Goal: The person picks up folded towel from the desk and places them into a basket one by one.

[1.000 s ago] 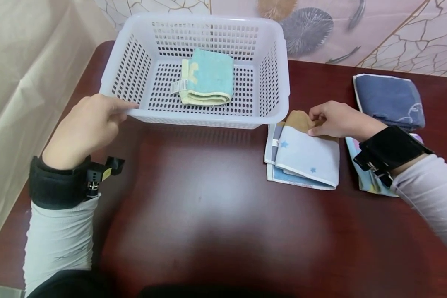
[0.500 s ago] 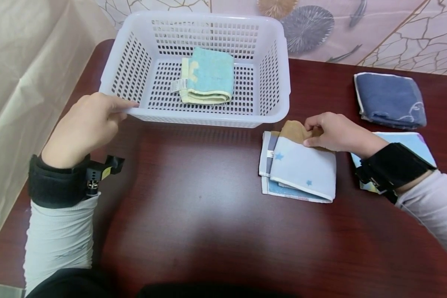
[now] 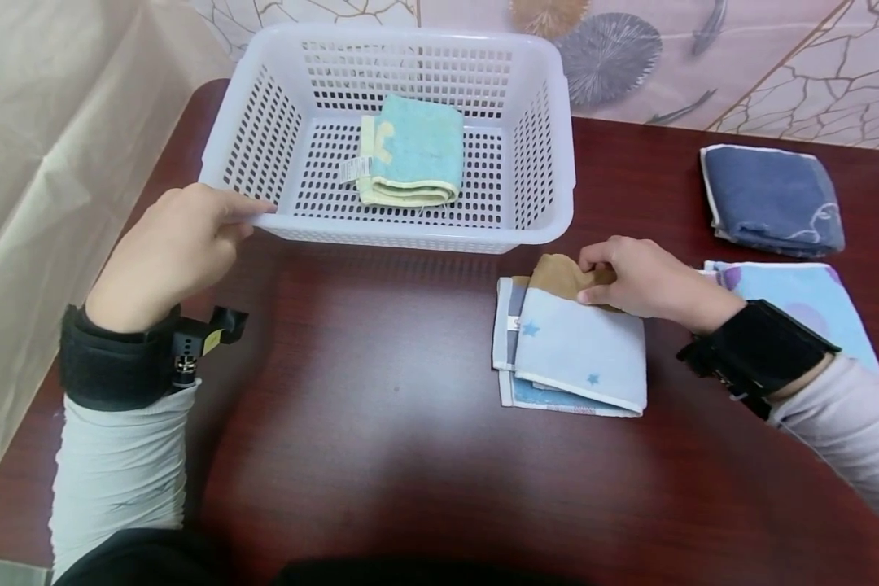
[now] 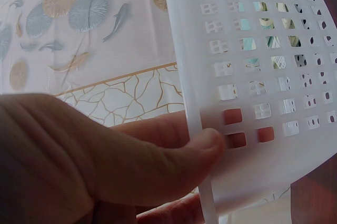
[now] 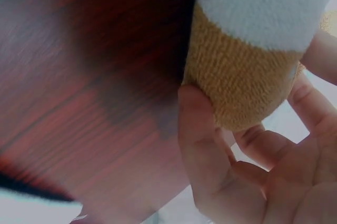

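Note:
My left hand (image 3: 179,248) grips the front left corner of a white plastic basket (image 3: 410,231); in the left wrist view the thumb (image 4: 202,147) lies over its rim with fingers on the far side. Inside the basket is a folded teal and yellow towel (image 3: 421,146) with a white tag. My right hand (image 3: 645,281) pinches the brown far edge of a folded white towel (image 3: 582,350) with blue stars, in front of the basket's right corner. The right wrist view shows thumb and fingers around the towel's brown folded end (image 5: 242,76).
A folded dark blue towel (image 3: 772,199) lies at the back right of the dark red table (image 3: 381,472). In front of it a light blue towel with purple spots (image 3: 798,297) is partly hidden by the right forearm. A patterned backdrop (image 3: 791,73) stands behind the basket.
My right hand has moved toward me and slightly left, bringing the star towel with it. More of the light blue towel shows. The left hand and basket have stayed in place.

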Available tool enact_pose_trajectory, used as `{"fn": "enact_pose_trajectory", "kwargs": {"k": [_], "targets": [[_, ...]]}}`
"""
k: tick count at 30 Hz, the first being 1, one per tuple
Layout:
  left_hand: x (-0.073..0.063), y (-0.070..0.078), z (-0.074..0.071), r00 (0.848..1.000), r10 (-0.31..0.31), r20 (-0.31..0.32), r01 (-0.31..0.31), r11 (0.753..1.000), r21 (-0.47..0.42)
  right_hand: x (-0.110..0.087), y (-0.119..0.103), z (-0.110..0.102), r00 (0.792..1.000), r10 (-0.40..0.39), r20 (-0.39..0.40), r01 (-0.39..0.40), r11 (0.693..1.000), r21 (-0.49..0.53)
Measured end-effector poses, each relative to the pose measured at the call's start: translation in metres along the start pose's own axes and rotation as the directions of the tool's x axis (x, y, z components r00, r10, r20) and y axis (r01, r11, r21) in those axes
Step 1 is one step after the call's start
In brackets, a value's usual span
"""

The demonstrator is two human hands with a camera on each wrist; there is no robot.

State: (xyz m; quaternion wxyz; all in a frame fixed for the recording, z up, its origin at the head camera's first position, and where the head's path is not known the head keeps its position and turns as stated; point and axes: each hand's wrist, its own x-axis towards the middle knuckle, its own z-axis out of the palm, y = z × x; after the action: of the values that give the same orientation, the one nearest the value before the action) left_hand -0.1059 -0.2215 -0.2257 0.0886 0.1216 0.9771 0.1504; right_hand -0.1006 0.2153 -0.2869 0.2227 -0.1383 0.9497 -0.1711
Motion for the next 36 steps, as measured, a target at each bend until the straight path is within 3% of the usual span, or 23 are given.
{"fn": "enact_pose_trajectory", "kwargs": {"k": [6, 15, 28, 36], "targets": [[0.0, 0.0, -0.003, 1.0, -0.028, 0.013, 0.028, 1.0, -0.007, 0.01, -0.025, 0.003, 0.999, -0.036, 0.009, 0.036, 0.999, -0.005], [0.001, 0.001, -0.002, 1.0, 0.0, 0.013, 0.0, 1.0, -0.014, 0.018, -0.06, 0.017, 0.992, -0.12, -0.031, 0.121, 0.992, 0.03], [0.002, 0.002, -0.003, 1.0, -0.016, 0.025, 0.016, 1.0, -0.007, 0.023, -0.087, 0.03, 0.997, -0.021, -0.079, 0.021, 1.0, 0.002], [0.002, 0.003, -0.002, 0.999, -0.022, 0.044, 0.023, 1.0, -0.02, 0.018, -0.09, 0.039, 0.985, -0.039, -0.167, 0.033, 0.999, -0.038]]}}
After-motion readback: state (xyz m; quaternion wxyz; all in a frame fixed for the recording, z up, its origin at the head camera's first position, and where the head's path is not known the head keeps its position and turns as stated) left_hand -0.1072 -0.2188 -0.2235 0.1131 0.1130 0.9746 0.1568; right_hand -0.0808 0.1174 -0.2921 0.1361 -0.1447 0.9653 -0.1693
